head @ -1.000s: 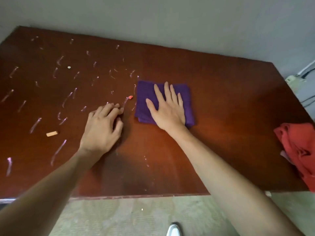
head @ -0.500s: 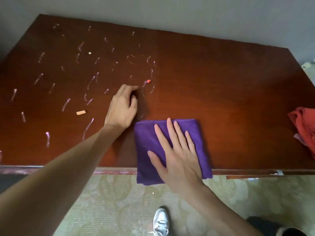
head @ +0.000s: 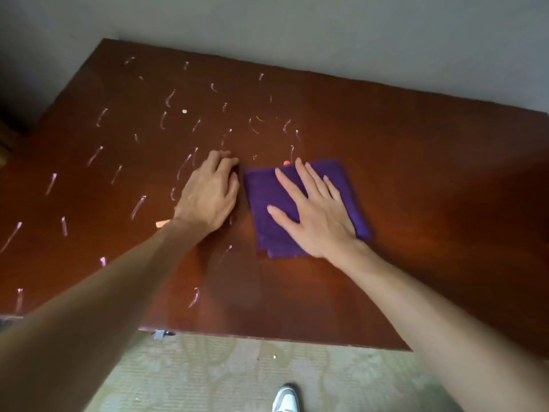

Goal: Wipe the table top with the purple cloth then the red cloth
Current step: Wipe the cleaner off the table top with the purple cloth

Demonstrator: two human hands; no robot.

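bare table [head: 430,179] right of purple cloth [head: 267,197].

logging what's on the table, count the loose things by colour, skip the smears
purple: 1, cloth
orange-red: 1, bit
tan: 1, bit, partly behind the left wrist
white: 1, dot
total: 4

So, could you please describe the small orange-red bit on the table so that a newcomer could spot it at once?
Start from the brown table top and find the folded purple cloth under the flat right hand. At the cloth's far edge, just left of the longest fingertip, lies the small orange-red bit. Unlike the pale streaks around it and the white dot farther back, it is brightly coloured.
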